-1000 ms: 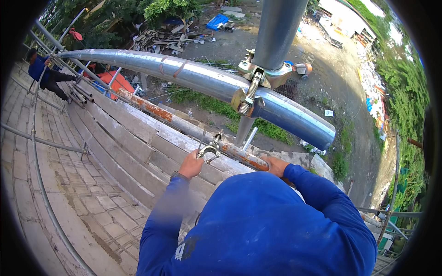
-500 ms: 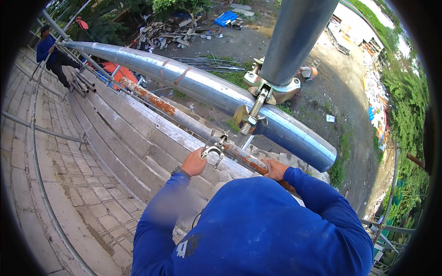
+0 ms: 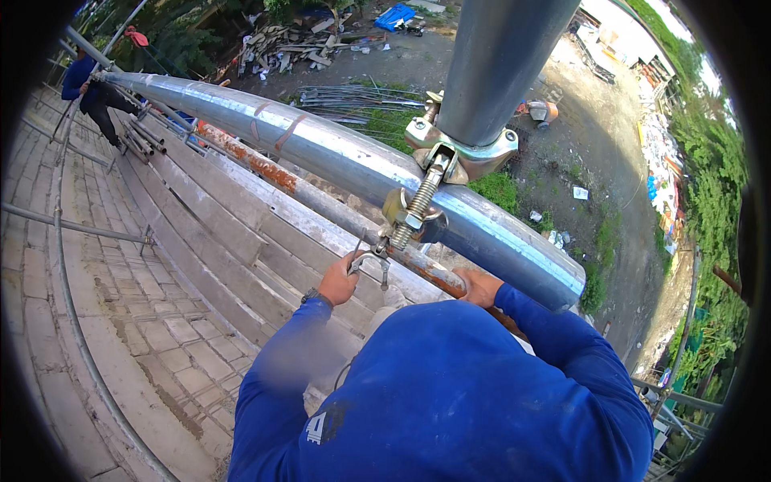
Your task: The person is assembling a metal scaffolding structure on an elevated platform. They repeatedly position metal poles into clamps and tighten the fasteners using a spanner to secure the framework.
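Observation:
My left hand (image 3: 338, 283), with a watch at the wrist, is closed on a metal scaffold clamp (image 3: 371, 260). The clamp sits against a rusty scaffold pipe (image 3: 269, 170), its curved jaw hanging apart from the pipe on my side. A thin metal piece sticks up beside my left fingers; I cannot tell whether it belongs to the clamp. Further right, my right hand (image 3: 480, 287) is wrapped round the same rusty pipe. Close above, a thick galvanized pipe (image 3: 337, 151) crosses a vertical post (image 3: 502, 72), joined by a bolted coupler (image 3: 426, 189) that hides part of the held clamp.
Concrete ledges (image 3: 209, 221) and a block wall (image 3: 173, 337) run along the left, with a thin scaffold rail (image 3: 60, 265) before them. A co-worker (image 3: 96, 92) stands far left by several loose pipes (image 3: 143, 138). Ground with scrap piles (image 3: 301, 48) lies far below.
The view has shifted slightly, so the upper pipe and coupler appear lower left and cover more of the clamp. The clamp's jaw has tilted. Both hands keep their places.

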### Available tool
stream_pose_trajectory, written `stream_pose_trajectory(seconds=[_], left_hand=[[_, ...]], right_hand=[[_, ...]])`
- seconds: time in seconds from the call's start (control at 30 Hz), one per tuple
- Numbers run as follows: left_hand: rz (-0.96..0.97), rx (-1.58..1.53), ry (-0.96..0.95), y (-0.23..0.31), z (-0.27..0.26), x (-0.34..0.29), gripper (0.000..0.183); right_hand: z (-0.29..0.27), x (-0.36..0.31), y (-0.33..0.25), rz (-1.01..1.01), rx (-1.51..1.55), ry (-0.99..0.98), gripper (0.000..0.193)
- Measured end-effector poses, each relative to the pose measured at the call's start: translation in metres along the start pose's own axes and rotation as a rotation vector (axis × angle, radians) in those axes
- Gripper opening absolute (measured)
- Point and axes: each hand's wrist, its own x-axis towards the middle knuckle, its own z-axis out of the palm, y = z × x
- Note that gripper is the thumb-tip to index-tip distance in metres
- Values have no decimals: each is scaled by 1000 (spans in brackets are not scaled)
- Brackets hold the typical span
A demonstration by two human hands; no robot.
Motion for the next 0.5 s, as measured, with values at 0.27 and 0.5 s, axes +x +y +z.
stream_pose_trajectory(seconds=[0.27, 0.5], left_hand=[[-206, 113, -173, 48, -16, -6, 39], [-37, 78, -95, 1, -5, -13, 38]], right_hand=[[17, 0, 7, 35, -84, 34, 101], [26, 8, 10, 29, -68, 29, 79]])
